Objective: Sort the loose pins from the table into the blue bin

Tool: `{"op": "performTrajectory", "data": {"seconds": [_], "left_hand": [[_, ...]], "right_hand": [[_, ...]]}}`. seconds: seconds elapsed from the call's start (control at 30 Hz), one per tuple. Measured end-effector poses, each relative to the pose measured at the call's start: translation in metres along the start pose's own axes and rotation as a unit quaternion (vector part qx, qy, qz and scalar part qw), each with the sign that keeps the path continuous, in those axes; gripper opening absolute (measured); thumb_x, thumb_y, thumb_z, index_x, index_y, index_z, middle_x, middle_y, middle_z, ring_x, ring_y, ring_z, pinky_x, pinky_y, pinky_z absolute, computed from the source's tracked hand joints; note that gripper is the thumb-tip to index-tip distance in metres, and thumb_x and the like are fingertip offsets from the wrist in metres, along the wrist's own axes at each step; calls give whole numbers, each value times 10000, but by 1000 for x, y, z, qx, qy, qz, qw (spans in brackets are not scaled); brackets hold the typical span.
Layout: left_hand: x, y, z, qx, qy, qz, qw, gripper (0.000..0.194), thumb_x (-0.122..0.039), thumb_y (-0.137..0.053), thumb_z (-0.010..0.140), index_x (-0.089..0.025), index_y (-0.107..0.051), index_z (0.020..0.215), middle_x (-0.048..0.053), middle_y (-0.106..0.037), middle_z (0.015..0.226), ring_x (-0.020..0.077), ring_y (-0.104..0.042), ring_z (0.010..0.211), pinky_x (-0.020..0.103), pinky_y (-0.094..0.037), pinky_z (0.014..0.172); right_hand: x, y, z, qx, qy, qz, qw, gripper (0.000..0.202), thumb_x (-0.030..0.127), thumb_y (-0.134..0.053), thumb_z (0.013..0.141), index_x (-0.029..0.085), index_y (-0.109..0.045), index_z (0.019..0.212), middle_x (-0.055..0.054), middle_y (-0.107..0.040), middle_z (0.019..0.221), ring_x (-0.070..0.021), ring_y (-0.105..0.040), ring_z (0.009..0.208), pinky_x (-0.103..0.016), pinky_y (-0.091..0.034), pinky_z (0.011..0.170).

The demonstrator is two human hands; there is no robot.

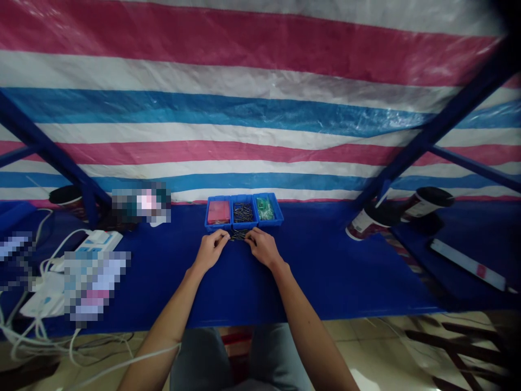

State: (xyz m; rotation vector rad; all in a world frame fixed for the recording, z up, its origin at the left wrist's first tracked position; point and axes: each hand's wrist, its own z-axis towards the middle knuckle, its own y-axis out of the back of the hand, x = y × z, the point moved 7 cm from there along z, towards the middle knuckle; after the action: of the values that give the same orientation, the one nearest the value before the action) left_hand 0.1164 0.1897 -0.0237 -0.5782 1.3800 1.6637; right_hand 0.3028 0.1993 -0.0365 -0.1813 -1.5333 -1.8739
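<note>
A small pile of dark screws [239, 234] lies on the blue table between my hands. My left hand [211, 251] is at the pile's left end, with thumb and fingers pinched together. From the right, my right hand [264, 247] has its closed fingertips at the other end of the pile. What either pinch holds is too small to make out. Just behind stand three joined blue bins: the left bin [207, 214] contains flat red pieces [218, 210], the middle has more dark screws [243, 212], and the right has green pieces [264, 208].
White power strips [97, 243] with tangled cables lie at the left, one cable crossing near my left forearm. Paper tubs [364, 224] stand at the right beside a slanted blue frame post [401, 155]. Striped plastic sheeting [260, 122] hangs behind the table [325, 271].
</note>
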Motion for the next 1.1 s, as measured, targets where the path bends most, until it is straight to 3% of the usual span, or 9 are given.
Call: {"op": "performTrajectory", "data": {"seconds": [0.33,0.6,1.1], "left_hand": [[0,0,0,-9,6,-7,1000,352,-467,-491,951,-166,-657,875,-53,-405,535,105,-346,493,216,-265,520],[-4,-1,0,0,0,-14,1000,334,-455,-541,929,-157,-692,923,-71,-345,508,95,-319,483,214,-269,528],[-2,-7,0,36,-11,6,999,347,-445,-551,927,-145,-723,890,-53,-440,535,94,-358,511,216,-293,538]], "right_hand": [[13,23,-1,-91,18,105,990,112,201,-513,962,218,-621,940,-41,-620,967,-167,-608,824,-265,-449,778],[26,12,-2,-51,61,128,989,129,172,-511,968,220,-629,952,-33,-669,953,-166,-642,861,-254,-456,803],[36,4,-4,-58,72,128,987,186,242,-492,1002,234,-678,1015,-51,-691,996,-171,-663,913,-266,-488,841]]}}
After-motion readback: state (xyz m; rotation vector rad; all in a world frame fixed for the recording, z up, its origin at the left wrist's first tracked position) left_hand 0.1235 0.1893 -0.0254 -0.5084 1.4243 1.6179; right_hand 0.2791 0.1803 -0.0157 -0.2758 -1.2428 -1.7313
